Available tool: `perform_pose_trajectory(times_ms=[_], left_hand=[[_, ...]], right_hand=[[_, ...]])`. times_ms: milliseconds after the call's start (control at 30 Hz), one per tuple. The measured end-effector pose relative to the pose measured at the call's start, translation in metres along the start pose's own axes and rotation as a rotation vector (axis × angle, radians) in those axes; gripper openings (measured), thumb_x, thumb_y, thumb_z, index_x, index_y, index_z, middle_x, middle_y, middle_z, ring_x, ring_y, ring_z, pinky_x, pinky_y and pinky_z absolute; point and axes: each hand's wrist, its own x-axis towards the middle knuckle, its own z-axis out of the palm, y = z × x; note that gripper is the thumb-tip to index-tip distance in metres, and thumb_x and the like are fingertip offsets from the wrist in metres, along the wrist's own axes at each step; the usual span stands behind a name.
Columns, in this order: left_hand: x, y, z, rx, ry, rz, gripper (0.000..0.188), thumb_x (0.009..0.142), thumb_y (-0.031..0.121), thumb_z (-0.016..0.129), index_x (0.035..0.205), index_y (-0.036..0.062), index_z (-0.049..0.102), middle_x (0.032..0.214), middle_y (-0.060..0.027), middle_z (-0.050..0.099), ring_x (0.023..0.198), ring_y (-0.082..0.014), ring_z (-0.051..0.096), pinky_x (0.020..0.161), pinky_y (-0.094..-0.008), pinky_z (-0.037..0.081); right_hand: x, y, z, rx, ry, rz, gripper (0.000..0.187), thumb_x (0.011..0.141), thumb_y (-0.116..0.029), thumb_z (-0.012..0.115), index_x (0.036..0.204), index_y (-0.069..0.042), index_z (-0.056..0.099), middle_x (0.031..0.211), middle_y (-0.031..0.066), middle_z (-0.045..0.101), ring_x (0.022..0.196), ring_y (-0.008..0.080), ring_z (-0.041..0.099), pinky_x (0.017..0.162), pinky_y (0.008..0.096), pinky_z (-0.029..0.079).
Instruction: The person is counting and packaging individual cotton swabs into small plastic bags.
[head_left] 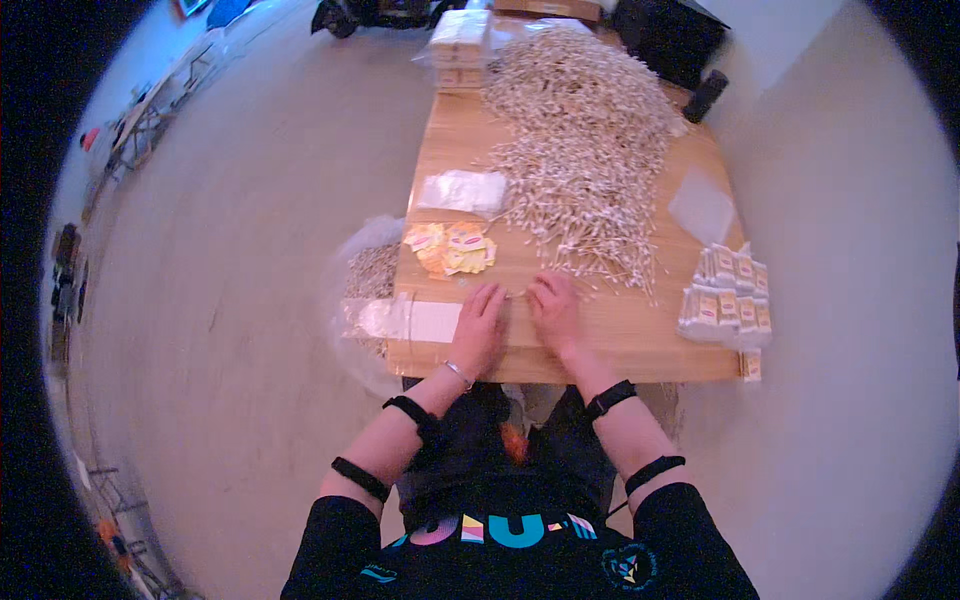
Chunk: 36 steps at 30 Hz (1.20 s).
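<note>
Both hands rest on the near part of a wooden table (620, 335), a short gap between them. My left hand (480, 325) lies with its fingers stretched out, beside a white lined sheet (433, 322). Curled in on itself, my right hand (555, 312) has its fingertips at a thin pale stick that looks like a cotton swab (516, 294); this small detail is blurred. A large heap of cotton swabs (590, 150) spreads from the far end down toward my right hand. Small yellow and orange cards (450, 248) lie beyond my left hand.
Filled small packs (727, 300) stand grouped at the right edge, near a clear plastic sheet (702, 208). White bags (463, 192) lie left of the heap. Wrapped boxes (461, 45) and a black box (668, 38) stand at the far end. A plastic bag of swabs (372, 272) sits off the left edge.
</note>
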Motion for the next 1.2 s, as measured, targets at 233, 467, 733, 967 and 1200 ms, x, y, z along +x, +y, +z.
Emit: perform_pose_trajectory(times_ms=[233,467,733,967,1200], left_hand=[[0.017,0.007,0.033,-0.08,-0.062,0.049,0.022,0.077,0.006,0.059,0.098,0.0047,0.059,0.106,-0.0105,0.057,0.105,-0.0299,0.05,0.091,-0.0392,0.041],[0.021,0.013,0.029,-0.004,-0.021,0.175,0.014,0.076,0.008,0.062,0.09,0.0071,0.061,0.095,-0.0079,0.058,0.094,-0.0274,0.053,0.085,-0.0382,0.044],[0.022,0.02,0.02,-0.022,-0.043,0.097,0.015,0.074,0.006,0.062,0.089,0.0103,0.062,0.089,-0.0072,0.056,0.09,-0.0275,0.052,0.08,-0.0377,0.045],[0.024,0.02,0.019,-0.054,-0.041,0.069,0.013,0.075,0.008,0.063,0.088,0.0095,0.062,0.087,-0.0075,0.055,0.091,-0.0282,0.051,0.08,-0.037,0.045],[0.022,0.017,0.021,-0.092,-0.031,0.057,0.01,0.075,0.006,0.062,0.085,0.0069,0.061,0.088,-0.0091,0.055,0.092,-0.0293,0.051,0.081,-0.0375,0.044]], right_hand=[[-0.005,0.024,-0.055,-0.103,0.197,0.199,0.02,0.076,-0.014,0.062,0.094,-0.008,0.062,0.11,0.0121,0.056,0.105,0.0314,0.05,0.091,0.0426,0.038],[-0.005,0.077,-0.077,-0.268,0.106,0.561,0.025,0.075,-0.016,0.062,0.099,-0.01,0.06,0.108,0.0103,0.053,0.101,0.0303,0.05,0.089,0.0434,0.037],[-0.002,0.006,-0.031,-0.105,0.122,0.248,0.024,0.074,-0.013,0.06,0.098,-0.009,0.06,0.102,0.0096,0.054,0.097,0.0298,0.05,0.087,0.0429,0.038],[0.0,0.023,-0.041,-0.244,-0.033,0.207,0.021,0.077,-0.014,0.059,0.098,-0.011,0.062,0.106,0.0063,0.055,0.1,0.0288,0.048,0.086,0.0412,0.038],[0.01,0.037,-0.065,-0.487,0.173,0.239,0.02,0.078,-0.02,0.059,0.096,-0.013,0.062,0.106,0.0071,0.055,0.103,0.0286,0.047,0.091,0.0431,0.035]])
